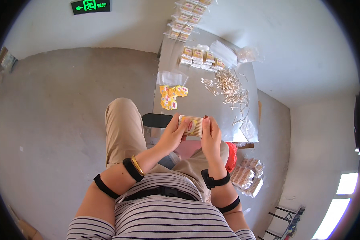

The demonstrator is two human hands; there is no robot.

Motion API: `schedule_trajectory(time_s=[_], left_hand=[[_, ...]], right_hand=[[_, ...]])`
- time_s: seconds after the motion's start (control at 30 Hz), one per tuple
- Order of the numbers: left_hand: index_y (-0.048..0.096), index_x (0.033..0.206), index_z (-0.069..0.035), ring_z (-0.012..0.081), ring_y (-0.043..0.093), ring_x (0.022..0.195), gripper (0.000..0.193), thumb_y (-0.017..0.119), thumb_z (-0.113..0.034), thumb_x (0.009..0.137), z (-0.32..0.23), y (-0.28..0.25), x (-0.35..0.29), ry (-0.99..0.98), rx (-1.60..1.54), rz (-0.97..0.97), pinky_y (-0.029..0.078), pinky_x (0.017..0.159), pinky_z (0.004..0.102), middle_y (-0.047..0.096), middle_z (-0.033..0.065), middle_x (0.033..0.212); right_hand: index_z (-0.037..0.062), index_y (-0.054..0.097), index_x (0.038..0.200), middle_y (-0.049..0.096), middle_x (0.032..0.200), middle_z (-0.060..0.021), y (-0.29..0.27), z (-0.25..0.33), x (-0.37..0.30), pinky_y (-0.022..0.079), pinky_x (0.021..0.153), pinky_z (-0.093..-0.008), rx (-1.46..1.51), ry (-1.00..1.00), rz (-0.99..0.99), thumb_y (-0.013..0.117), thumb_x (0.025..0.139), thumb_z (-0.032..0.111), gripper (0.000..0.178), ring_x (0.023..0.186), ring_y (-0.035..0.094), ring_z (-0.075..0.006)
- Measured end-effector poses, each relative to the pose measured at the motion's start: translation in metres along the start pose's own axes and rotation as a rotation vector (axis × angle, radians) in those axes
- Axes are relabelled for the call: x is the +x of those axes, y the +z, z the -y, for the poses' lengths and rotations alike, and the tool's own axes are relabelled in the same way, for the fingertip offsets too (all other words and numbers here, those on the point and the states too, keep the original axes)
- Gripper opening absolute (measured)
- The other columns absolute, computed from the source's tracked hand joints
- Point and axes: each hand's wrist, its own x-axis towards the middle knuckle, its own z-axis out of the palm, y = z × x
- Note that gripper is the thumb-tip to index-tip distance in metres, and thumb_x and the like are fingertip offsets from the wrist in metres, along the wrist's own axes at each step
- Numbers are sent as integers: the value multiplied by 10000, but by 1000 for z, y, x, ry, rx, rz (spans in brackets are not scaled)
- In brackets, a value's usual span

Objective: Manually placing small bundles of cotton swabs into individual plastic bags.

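Between my two hands, just above the near edge of the metal table, is a small pack of cotton swabs (198, 129) with a yellow and white label card on its face. My left hand (173, 131) grips the pack's left side, thumb pressed on the front by the card. Along the right end, my right hand (212, 135) holds it with the thumb upright against the edge; the fingers behind are partly hidden. Beyond the hands lie several loose yellow label cards (170, 97). A heap of loose cotton swabs (231, 89) spreads over the table's right side.
Several swab packs (197, 56) stand stacked farther back on the table (196, 98), with bagged packs (184, 22) behind them. Clear plastic bags (172, 78) lie beyond the cards. A dark rounded flat piece (156, 120) juts out at left. More bundles (246, 176) sit on the floor at right.
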Motion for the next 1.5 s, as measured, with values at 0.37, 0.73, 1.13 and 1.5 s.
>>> schedule_trajectory(time_s=[0.37, 0.73, 1.13, 1.5], left_hand=[[428, 1224, -65, 51, 528, 703, 384, 570, -369, 1036, 7, 4, -4, 161, 94, 33, 435, 584, 204, 568, 4, 913], [468, 1385, -59, 142, 656, 887, 508, 624, -348, 996, -32, -115, -50, -240, 265, -111, 489, 677, 281, 702, 83, 1119], [545, 1311, -75, 117, 639, 789, 375, 587, -314, 1025, -26, -156, -75, -216, 212, -333, 501, 627, 225, 664, 62, 1035], [521, 1352, -86, 80, 647, 784, 407, 566, -338, 1035, -23, -160, -55, -225, 82, -236, 523, 641, 216, 658, 32, 1047]], right_hand=[[47, 640, 823, 486, 615, 76, -3, 4, 14, 283, 452, -236, 463, 529, 0, 529, 1060, 337, 391, 509, 394, -32], [15, 496, 713, 527, 602, -192, 1, -100, 35, 396, 501, -464, -420, -148, -84, 561, 1013, 220, 369, 504, 525, -362], [95, 537, 724, 602, 605, -162, 22, -150, 48, 491, 495, -485, -582, -270, -80, 606, 957, 225, 275, 535, 611, -384], [73, 573, 739, 594, 627, -197, 6, -195, 37, 505, 534, -501, -614, -229, -115, 580, 977, 228, 284, 590, 624, -407]])
